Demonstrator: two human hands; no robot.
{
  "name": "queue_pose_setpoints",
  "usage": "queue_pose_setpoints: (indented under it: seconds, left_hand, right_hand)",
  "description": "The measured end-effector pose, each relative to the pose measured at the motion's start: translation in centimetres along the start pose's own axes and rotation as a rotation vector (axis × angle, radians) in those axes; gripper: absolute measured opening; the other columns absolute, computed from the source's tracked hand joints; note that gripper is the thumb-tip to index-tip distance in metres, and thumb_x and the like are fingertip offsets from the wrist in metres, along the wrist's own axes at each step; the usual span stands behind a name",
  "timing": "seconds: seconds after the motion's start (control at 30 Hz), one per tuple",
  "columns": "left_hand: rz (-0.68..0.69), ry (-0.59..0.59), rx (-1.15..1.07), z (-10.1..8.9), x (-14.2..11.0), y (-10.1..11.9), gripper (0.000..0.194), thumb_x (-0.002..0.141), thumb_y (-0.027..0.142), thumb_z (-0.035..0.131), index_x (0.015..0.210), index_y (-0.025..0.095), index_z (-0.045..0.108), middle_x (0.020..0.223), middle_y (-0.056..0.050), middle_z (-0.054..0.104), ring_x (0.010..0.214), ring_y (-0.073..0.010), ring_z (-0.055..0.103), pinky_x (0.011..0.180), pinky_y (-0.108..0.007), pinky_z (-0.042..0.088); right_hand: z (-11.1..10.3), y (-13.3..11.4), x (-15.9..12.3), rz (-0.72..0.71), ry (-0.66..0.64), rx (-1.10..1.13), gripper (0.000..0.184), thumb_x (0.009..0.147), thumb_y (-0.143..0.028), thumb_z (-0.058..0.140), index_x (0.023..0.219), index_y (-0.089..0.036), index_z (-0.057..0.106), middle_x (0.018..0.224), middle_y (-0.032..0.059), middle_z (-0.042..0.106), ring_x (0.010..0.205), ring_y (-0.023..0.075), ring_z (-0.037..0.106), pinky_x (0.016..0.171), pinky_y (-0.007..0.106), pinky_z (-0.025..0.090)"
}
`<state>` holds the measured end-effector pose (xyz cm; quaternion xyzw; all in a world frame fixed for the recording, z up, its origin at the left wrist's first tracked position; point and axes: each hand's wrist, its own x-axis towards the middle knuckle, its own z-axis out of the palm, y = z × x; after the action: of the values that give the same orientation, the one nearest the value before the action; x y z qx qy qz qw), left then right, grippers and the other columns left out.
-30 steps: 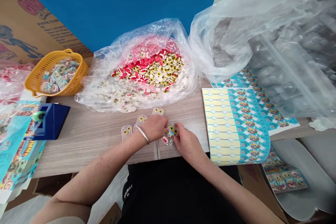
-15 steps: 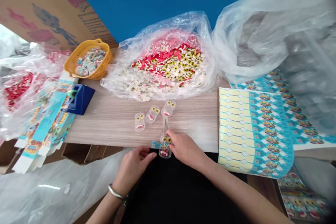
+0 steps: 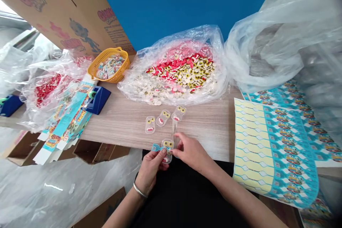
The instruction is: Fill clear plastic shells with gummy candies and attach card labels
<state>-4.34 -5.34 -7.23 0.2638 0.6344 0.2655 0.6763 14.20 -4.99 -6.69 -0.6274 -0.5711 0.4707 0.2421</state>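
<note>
My left hand [image 3: 151, 169] and my right hand [image 3: 191, 151] meet at the table's front edge, pinching a clear eyeball-candy blister pack [image 3: 167, 151] from both sides. A small blue printed label [image 3: 156, 147] sticks out from the pack's left side. Several similar packs lie just beyond the hands on the wood-grain table [image 3: 128, 124]: one at left [image 3: 150, 124], one in the middle [image 3: 162, 118], one at right [image 3: 178, 113]. A narrow transparent strip [image 3: 174, 131] lies between the right pack and my right hand.
A plastic bag of gummy eyeball candies [image 3: 181, 74] lies behind the packs. Further left are a yellow basket [image 3: 109, 66], a blue tape dispenser [image 3: 96, 99] and flat printed cartons [image 3: 69, 117]. A blue-and-yellow label sheet [image 3: 272, 153] lies right, below a large clear bag [image 3: 278, 35].
My left hand has come up from below the table edge and now grips the pack alongside my right hand. The label now shows at the pack's left. The whole view has shifted rightward.
</note>
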Motion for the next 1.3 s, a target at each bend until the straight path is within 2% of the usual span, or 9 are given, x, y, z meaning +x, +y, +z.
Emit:
queue_pose_setpoints:
  seconds: [0.1,0.23,0.57,0.67,0.77,0.9,1.07,1.17,1.3]
  left_hand:
    - [0.120,0.012,0.006,0.7,-0.5,1.7,0.037,0.067,0.048,0.082,0.073,0.013,0.072,0.062,-0.001,0.067,0.050,-0.0086,0.056,0.049,-0.020,0.045]
    - [0.198,-0.048,-0.020,2.8,-0.6,4.1,0.035,0.066,0.046,0.083,0.071,0.014,0.071,0.060,0.000,0.064,0.051,-0.0094,0.055,0.050,-0.021,0.048]
    - [0.028,-0.510,-0.255,8.8,-1.4,5.7,0.027,0.071,0.037,0.082,0.072,0.012,0.072,0.060,0.000,0.061,0.047,-0.0077,0.055,0.045,-0.020,0.048]
    - [0.008,-0.559,-0.290,9.8,-1.5,5.5,0.026,0.075,0.037,0.079,0.077,0.012,0.073,0.063,-0.001,0.064,0.049,-0.0082,0.058,0.049,-0.020,0.050]
    - [-0.025,-0.602,-0.322,10.0,-1.6,5.1,0.027,0.075,0.038,0.079,0.080,0.013,0.073,0.064,-0.001,0.065,0.050,-0.0089,0.059,0.052,-0.021,0.052]
    - [-0.014,-0.546,-0.326,9.9,-1.0,5.1,0.024,0.073,0.035,0.081,0.079,0.014,0.072,0.064,-0.001,0.065,0.051,-0.0084,0.058,0.051,-0.021,0.050]
    - [0.124,-0.336,-0.307,10.7,0.5,5.6,0.025,0.070,0.032,0.083,0.083,0.015,0.071,0.071,-0.001,0.067,0.062,-0.0090,0.059,0.059,-0.022,0.052]
    - [0.202,-0.296,-0.218,11.9,0.8,5.2,0.030,0.069,0.036,0.083,0.086,0.015,0.071,0.076,-0.002,0.068,0.064,-0.0102,0.059,0.061,-0.024,0.052]
    - [0.286,-0.319,-0.047,12.8,1.0,4.6,0.032,0.074,0.039,0.079,0.095,0.017,0.071,0.085,-0.004,0.070,0.073,-0.0130,0.061,0.067,-0.026,0.049]
  right_hand:
    - [-1.1,0.4,-0.9,0.060,0.023,0.308,0.044,0.079,-0.036,0.071,0.119,-0.022,0.059,0.091,0.0012,0.069,0.063,0.0133,0.059,0.057,0.025,0.042]
    - [-2.7,0.8,-1.6,-0.023,0.014,0.540,0.022,0.086,-0.041,0.064,0.086,-0.019,0.064,0.068,-0.0032,0.058,0.055,0.0093,0.045,0.051,0.022,0.033]
    - [-4.5,1.3,-2.2,-0.246,0.151,0.862,0.030,0.086,-0.046,0.067,0.075,-0.020,0.056,0.060,-0.0046,0.049,0.054,0.0084,0.041,0.051,0.022,0.032]
    - [-4.3,1.2,-2.3,-0.206,0.244,0.899,0.033,0.083,-0.049,0.070,0.077,-0.021,0.053,0.060,-0.0043,0.054,0.051,0.0086,0.044,0.049,0.022,0.033]
    - [-4.3,1.2,-1.8,-0.083,0.148,1.013,0.045,0.072,-0.054,0.078,0.078,-0.023,0.046,0.057,-0.0065,0.055,0.044,0.0073,0.042,0.042,0.020,0.027]
    - [-5.0,1.7,-0.8,-0.004,-0.031,1.007,0.047,0.071,-0.059,0.075,0.079,-0.022,0.047,0.055,-0.0076,0.053,0.038,0.0053,0.035,0.037,0.019,0.019]
    - [-6.0,2.3,-0.9,-0.054,0.356,0.799,0.033,0.083,-0.051,0.067,0.088,-0.019,0.063,0.074,-0.0003,0.063,0.066,0.0124,0.056,0.057,0.023,0.043]
    - [-6.1,2.4,-1.6,-0.132,0.398,0.746,0.028,0.086,-0.047,0.064,0.090,-0.020,0.066,0.084,0.0025,0.067,0.079,0.0164,0.059,0.072,0.028,0.046]
    - [-6.2,2.8,-2.3,-0.131,0.458,0.678,0.024,0.086,-0.043,0.067,0.082,-0.019,0.063,0.078,0.0009,0.064,0.073,0.0159,0.056,0.069,0.028,0.045]
